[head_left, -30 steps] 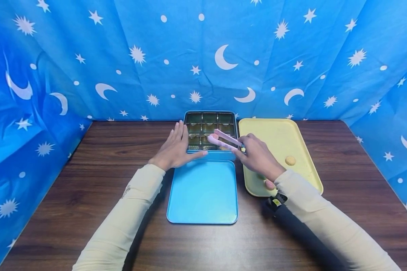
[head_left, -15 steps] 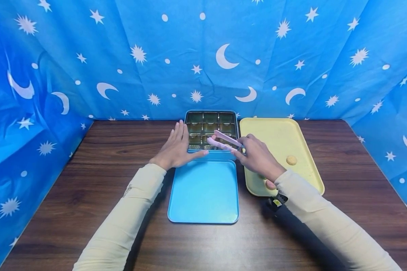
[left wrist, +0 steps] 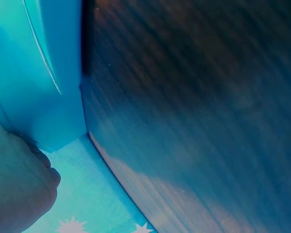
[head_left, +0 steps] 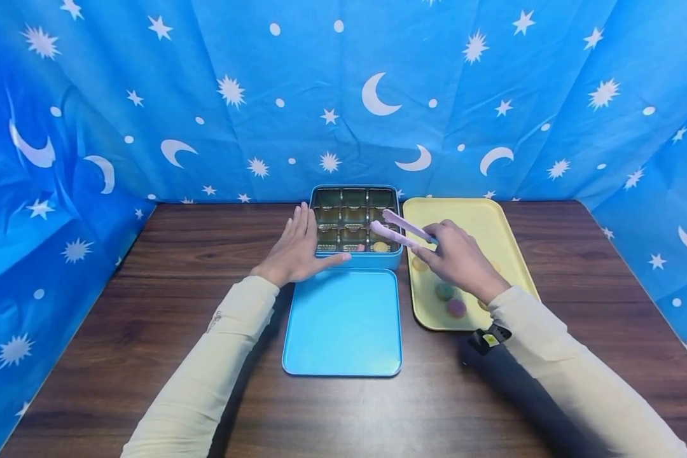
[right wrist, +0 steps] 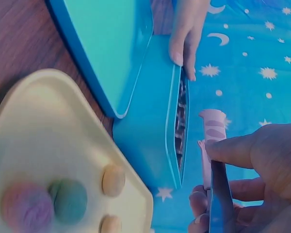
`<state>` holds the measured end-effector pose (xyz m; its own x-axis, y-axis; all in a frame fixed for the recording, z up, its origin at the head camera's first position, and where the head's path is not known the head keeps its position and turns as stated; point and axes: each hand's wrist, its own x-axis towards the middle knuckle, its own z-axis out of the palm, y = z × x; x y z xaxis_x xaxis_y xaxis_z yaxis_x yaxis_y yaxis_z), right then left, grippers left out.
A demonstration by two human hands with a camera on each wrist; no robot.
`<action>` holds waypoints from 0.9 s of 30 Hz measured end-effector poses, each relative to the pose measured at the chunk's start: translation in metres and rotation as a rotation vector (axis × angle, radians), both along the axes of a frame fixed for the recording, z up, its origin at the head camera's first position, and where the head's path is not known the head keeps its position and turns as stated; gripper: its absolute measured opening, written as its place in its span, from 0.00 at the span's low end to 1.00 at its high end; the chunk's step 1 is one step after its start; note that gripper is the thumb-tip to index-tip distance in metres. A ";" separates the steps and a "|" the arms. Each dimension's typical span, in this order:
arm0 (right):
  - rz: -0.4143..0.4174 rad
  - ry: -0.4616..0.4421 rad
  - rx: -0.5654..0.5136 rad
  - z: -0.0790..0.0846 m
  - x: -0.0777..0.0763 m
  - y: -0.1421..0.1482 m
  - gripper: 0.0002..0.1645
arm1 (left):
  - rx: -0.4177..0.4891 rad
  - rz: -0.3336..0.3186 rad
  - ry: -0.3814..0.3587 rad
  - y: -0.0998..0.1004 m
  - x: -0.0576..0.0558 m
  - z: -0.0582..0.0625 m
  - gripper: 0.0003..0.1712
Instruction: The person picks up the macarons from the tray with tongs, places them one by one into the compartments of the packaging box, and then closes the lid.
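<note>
A blue tin [head_left: 372, 261] with a clear divided insert stands at the back of the table, its lid [head_left: 343, 324] folded down toward me. My left hand [head_left: 292, 251] rests along the tin's left side, fingers straight and thumb across the front edge. In my right hand [head_left: 466, 261] I grip pink-tipped tongs [head_left: 395, 237]; their tips are apart over the tin's right side, with nothing between them. A small pink piece [head_left: 360, 248] lies in the front middle compartment, and a yellow biscuit [head_left: 380, 247] in the front right one.
Right of the tin lies a yellow tray [head_left: 464, 219], partly under my right arm. It bears a green round piece [head_left: 444, 291], a pink round piece [head_left: 456, 308] and some yellow biscuits [right wrist: 113, 180]. A blue star-patterned cloth [head_left: 263, 95] hangs behind the table.
The tongs have let go of the pink piece, which now lies in the front middle compartment. My right hand has moved right with the empty tongs. The left hand stays put.
</note>
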<state>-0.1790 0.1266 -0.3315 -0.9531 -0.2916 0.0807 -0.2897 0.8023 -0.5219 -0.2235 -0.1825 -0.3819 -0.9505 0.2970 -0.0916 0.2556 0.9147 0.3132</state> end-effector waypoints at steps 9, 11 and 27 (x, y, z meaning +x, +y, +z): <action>-0.031 0.003 0.010 -0.003 0.005 0.027 0.26 | 0.007 -0.001 -0.006 0.000 0.001 0.000 0.73; -0.030 0.010 0.013 -0.005 0.007 0.032 0.26 | 0.007 -0.004 -0.003 0.000 0.001 0.001 0.73; -0.037 -0.010 0.038 -0.022 0.026 0.054 0.25 | 0.006 -0.004 -0.003 -0.001 0.001 -0.001 0.74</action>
